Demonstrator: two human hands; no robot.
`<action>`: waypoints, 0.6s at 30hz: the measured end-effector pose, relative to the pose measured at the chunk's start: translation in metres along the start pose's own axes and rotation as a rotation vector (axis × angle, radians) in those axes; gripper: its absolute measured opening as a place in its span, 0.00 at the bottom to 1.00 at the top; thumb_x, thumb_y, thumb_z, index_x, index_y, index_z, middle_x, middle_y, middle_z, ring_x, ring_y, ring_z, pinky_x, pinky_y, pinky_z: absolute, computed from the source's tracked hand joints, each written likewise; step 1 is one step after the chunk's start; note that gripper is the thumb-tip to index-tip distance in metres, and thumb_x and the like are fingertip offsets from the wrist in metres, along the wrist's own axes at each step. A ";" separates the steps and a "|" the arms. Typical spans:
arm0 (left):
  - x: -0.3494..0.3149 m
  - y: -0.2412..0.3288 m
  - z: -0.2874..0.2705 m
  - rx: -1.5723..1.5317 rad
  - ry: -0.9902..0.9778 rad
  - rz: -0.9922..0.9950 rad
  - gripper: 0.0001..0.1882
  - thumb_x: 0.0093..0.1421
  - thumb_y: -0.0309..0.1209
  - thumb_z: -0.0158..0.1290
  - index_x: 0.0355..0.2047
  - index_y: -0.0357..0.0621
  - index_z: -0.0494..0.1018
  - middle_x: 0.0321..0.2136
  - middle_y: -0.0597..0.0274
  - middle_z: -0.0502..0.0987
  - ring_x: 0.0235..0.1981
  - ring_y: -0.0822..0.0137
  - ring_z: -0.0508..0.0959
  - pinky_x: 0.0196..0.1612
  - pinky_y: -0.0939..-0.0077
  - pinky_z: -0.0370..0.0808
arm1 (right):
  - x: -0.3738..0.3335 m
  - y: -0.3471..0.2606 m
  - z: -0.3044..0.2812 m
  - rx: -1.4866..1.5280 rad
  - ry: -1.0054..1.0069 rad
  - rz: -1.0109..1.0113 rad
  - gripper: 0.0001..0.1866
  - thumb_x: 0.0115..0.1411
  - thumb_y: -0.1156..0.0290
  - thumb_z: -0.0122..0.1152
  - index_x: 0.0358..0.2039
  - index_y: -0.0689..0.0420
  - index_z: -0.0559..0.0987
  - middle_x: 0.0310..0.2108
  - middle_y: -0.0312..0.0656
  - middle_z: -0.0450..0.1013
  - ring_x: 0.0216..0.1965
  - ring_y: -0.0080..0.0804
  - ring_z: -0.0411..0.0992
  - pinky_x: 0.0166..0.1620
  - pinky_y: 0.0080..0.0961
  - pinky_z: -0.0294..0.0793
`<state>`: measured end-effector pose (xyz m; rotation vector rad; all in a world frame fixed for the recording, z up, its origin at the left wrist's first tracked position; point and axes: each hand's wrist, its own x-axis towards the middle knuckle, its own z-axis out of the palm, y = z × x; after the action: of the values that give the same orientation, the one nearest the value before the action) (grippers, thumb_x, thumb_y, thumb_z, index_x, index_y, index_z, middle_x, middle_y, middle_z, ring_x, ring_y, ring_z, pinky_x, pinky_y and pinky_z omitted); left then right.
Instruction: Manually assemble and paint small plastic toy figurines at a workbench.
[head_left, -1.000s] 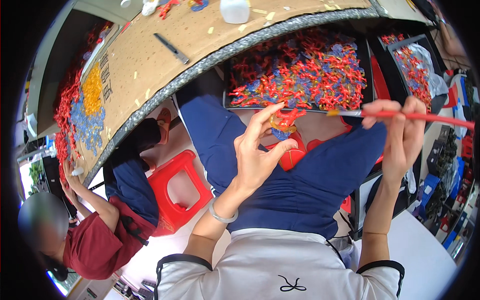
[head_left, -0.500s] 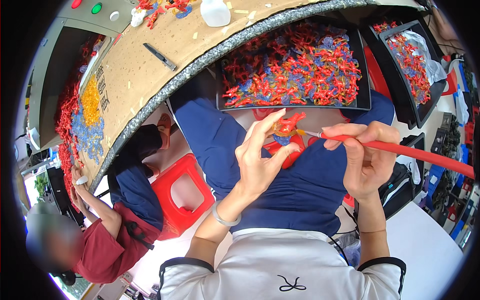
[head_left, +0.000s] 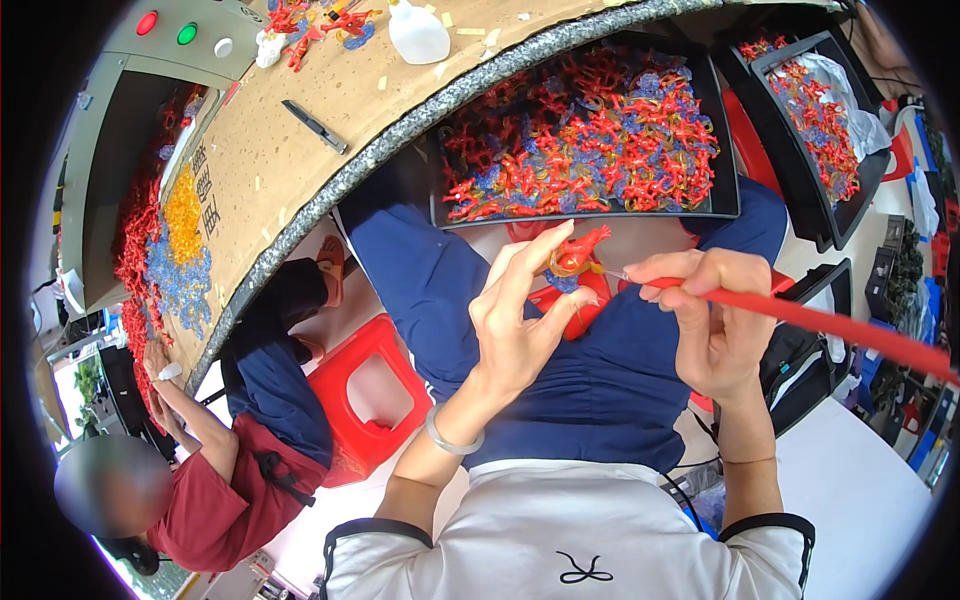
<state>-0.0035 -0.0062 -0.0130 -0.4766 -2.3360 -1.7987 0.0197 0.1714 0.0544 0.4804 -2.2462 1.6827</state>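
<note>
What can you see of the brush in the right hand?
The brush has a long red handle, a thin, metallic-looking ferrule and a small yellowish tip. The right hand grips it near the ferrule, the handle slanting toward the picture's right edge. Its tip is at the figure in the left hand; contact is unclear.

Dark characters — seemingly printed — mark the tabletop.

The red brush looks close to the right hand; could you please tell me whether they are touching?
Touching: the head view shows the right hand pinching the red brush by its handle, between thumb and fingers.
</note>
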 end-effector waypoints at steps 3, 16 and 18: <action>0.000 -0.001 -0.001 -0.007 -0.009 -0.003 0.32 0.41 0.23 0.67 0.49 0.36 0.71 0.40 0.51 0.77 0.38 0.61 0.79 0.42 0.73 0.76 | -0.003 0.000 0.002 0.048 0.112 0.047 0.06 0.57 0.88 0.51 0.34 0.66 0.67 0.34 0.54 0.76 0.29 0.38 0.78 0.32 0.25 0.78; 0.004 0.003 -0.001 -0.952 -0.098 -0.554 0.38 0.49 0.22 0.64 0.59 0.32 0.57 0.45 0.53 0.73 0.43 0.65 0.77 0.50 0.75 0.73 | 0.010 0.007 -0.019 0.037 0.247 0.212 0.07 0.62 0.81 0.48 0.40 0.66 0.68 0.27 0.43 0.74 0.25 0.21 0.71 0.30 0.16 0.68; 0.004 0.000 -0.004 -0.961 -0.179 -0.552 0.36 0.53 0.26 0.61 0.60 0.32 0.56 0.44 0.52 0.73 0.42 0.64 0.77 0.49 0.75 0.74 | 0.016 0.016 -0.016 0.125 0.228 0.419 0.08 0.64 0.76 0.47 0.39 0.64 0.73 0.25 0.36 0.72 0.26 0.15 0.68 0.26 0.11 0.59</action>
<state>-0.0073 -0.0098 -0.0105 -0.0624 -1.6107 -3.2254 -0.0009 0.1899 0.0513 -0.1689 -2.1853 1.9653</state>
